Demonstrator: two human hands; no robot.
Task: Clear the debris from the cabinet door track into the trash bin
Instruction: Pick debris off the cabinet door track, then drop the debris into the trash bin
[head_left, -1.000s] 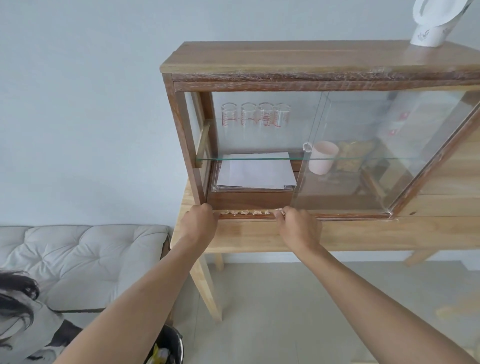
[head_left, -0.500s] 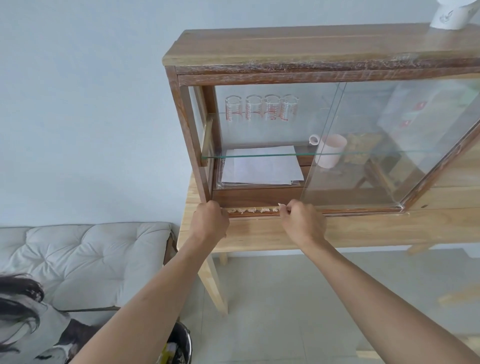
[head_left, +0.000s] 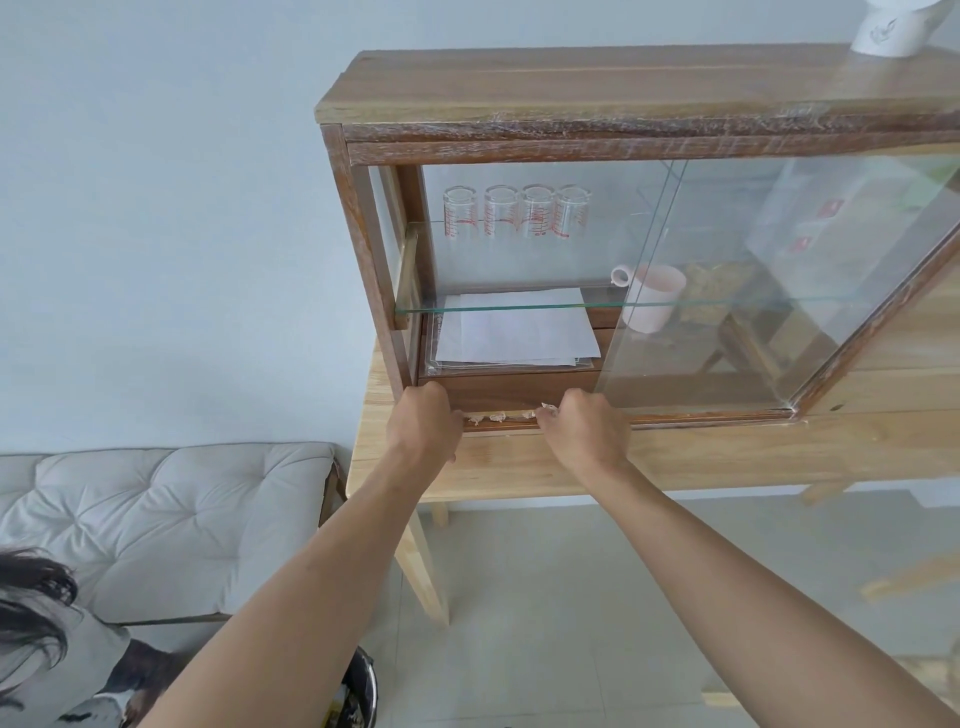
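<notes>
Hands both reached to the front lower edge of the wooden cabinet (head_left: 571, 93): left hand (head_left: 423, 418) curled at the left end of the door track (head_left: 498, 422), fingers folded together against the frame, nothing visible inside them; right hand (head_left: 584, 428) at the other end of the exposed stretch, fingertips pinched together on a pale scrap of debris (head_left: 546, 408). Cabinet stood on a light wooden table (head_left: 727, 457). Glass sliding door (head_left: 753, 291) sat to the right, leaving the left bay open. Inside: white paper sheets (head_left: 519, 332) under the glass shelf (head_left: 519, 307), four measuring glasses (head_left: 517, 213) at the back, a pink mug (head_left: 652, 296) behind the glass. Several more debris bits (head_left: 496, 417) lay in the track between the hands. Trash bin (head_left: 358, 691) showed partly at the lower edge, under the left forearm.
</notes>
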